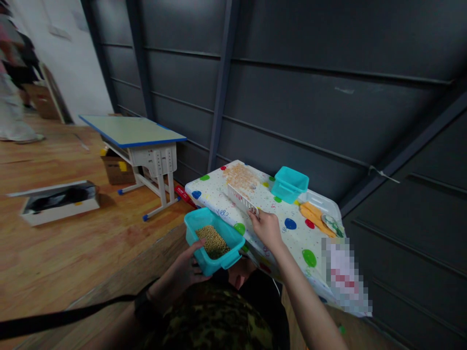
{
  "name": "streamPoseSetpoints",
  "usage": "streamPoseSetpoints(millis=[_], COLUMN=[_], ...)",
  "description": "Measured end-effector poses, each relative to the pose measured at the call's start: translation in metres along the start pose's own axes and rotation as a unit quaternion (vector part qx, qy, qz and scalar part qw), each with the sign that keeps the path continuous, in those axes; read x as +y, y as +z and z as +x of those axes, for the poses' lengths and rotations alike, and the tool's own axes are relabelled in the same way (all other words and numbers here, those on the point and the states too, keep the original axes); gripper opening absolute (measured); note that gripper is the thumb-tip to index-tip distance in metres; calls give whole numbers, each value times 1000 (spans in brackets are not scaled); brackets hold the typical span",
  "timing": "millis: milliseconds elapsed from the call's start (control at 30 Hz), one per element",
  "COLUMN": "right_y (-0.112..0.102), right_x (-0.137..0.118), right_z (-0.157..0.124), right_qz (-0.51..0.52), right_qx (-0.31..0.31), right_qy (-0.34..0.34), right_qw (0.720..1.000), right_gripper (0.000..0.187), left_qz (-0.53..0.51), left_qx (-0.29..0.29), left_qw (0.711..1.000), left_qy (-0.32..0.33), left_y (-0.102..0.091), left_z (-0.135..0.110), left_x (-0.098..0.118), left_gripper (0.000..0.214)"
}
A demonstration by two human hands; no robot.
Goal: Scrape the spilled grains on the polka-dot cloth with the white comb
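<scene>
My left hand (pixel 184 267) grips the near side of a turquoise plastic box (pixel 233 236), its thumb over the rim. Yellowish beans (pixel 211 239) lie in the bottom of this box, which hangs at the table's front edge. In my right hand (pixel 268 229) is a white slotted plastic piece (pixel 238 197), pinched at its near end and held on edge at the tabletop. Just beyond it, pale brown bits (pixel 239 177) are spread over the balloon-print tablecloth (pixel 226 213). I cannot make out the slotted piece's full shape.
A second turquoise box (pixel 290 184) stands at the table's back, beside a white tray (pixel 323 200) and an orange cloth (pixel 315 218). A dark panelled wall (pixel 292 112) runs behind. To the left are a school desk (pixel 133 130) and an open white carton (pixel 62 204); people stand far left.
</scene>
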State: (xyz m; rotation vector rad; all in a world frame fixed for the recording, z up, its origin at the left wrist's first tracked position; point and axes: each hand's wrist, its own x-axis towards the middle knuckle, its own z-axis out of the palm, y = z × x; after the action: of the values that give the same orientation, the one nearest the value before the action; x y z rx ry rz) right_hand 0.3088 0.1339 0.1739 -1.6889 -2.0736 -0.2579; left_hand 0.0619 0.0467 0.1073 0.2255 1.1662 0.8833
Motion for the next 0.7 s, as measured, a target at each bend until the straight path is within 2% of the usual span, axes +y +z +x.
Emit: streamPoseSetpoints(millis=[200, 333, 467, 567, 700], right_y=[-2, -10, -16, -15, -10], right_x=[-3, -12, -17, -5, 26], right_z=[-11, -32, -49, -37, 7], right_qz=[53, 92, 153, 161, 71], right_qx=[1, 6, -4, 28, 70], right_qy=[-31, -58, -86, -49, 54], right_qw=[998, 994, 985, 985, 994], right_gripper=[40, 41, 46, 49, 43], left_qz=[5, 5, 6, 5, 2], left_qx=[-8, -23, -10, -4, -1], left_qw=[1000, 1000, 1000, 1000, 1000], left_qy=[13, 16, 10, 10, 11], left_y=[-3, -4, -3, -1, 0], left_z=[-3, -1, -1, -3, -5], left_x=[0, -1, 0, 2, 2], left_gripper=[49, 46, 45, 48, 51])
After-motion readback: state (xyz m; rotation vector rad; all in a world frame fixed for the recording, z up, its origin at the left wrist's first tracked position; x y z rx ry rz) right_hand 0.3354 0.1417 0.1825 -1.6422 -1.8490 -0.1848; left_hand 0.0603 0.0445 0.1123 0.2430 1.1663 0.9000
